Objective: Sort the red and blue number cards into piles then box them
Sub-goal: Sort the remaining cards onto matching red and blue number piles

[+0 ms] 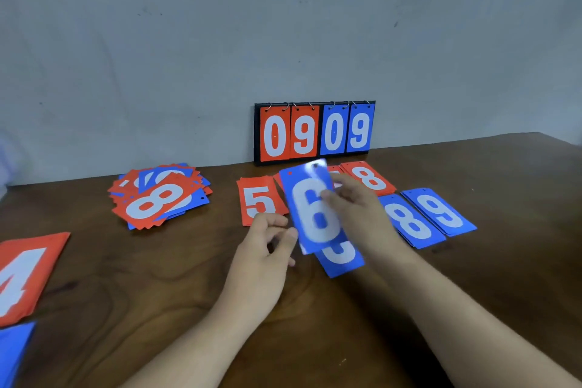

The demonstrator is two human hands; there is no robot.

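A blue card with a white 6 (310, 208) is held above the table centre, slightly blurred. My right hand (359, 211) pinches its right edge. My left hand (267, 249) pinches its lower left corner. Under it lies another blue card (341, 258), mostly hidden. A red 5 (256, 203) lies to the left, a red 8 (370, 178) behind my right hand. Blue 8 (409, 224) and blue 9 (441, 211) piles lie on the right. A mixed heap of red and blue cards (159, 198), red 8 on top, sits at the left.
A black flip scoreboard (315, 132) reading 09 09 leans on the grey wall at the table's back edge. A red 4 card (22, 274) and a blue card (12, 353) lie at the near left edge. The wooden table (157, 293) ends at the wall.
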